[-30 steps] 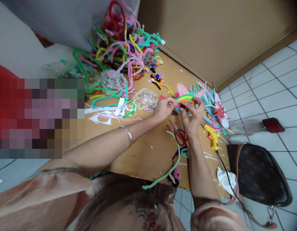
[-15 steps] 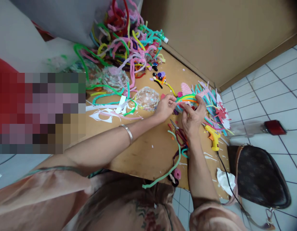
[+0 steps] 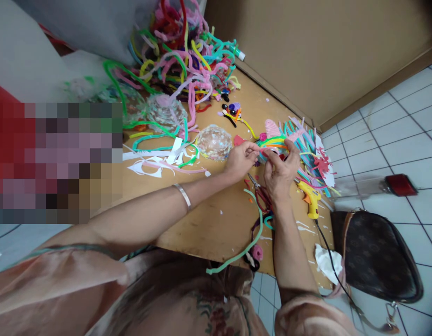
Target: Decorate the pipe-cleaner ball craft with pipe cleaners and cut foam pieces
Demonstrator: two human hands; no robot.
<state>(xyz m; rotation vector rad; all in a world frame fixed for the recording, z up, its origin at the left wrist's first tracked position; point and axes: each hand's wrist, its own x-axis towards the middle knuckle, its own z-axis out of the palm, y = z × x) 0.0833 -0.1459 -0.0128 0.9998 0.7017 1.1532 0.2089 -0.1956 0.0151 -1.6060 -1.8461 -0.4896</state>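
A rainbow piece of pipe cleaners (image 3: pixel 274 141), in green, yellow, orange and pink, lies between my hands over the table's right part. My left hand (image 3: pixel 241 161) pinches its left end with thumb and fingertips. Thumb and fingers of my right hand (image 3: pixel 281 168) grip its right side and partly hide it. Pink ear-like shapes (image 3: pixel 271 128) show just behind it. Red-handled pliers (image 3: pixel 260 195) lie below my hands, beside a long pale green pipe cleaner (image 3: pixel 259 228).
Tangled pipe cleaners (image 3: pixel 191 60) heap at the back. A clear bowl-like shape (image 3: pixel 214 142) sits left of my hands. On the right are a yellow glue gun (image 3: pixel 311 200) with a cord, crumpled tissue (image 3: pixel 328 262) and a brown bag (image 3: pixel 380 256). White paper scraps (image 3: pixel 149 167) lie left.
My left hand has shifted slightly right and down, its fingertips now closer to the piece's left end. My right hand has hardly moved.
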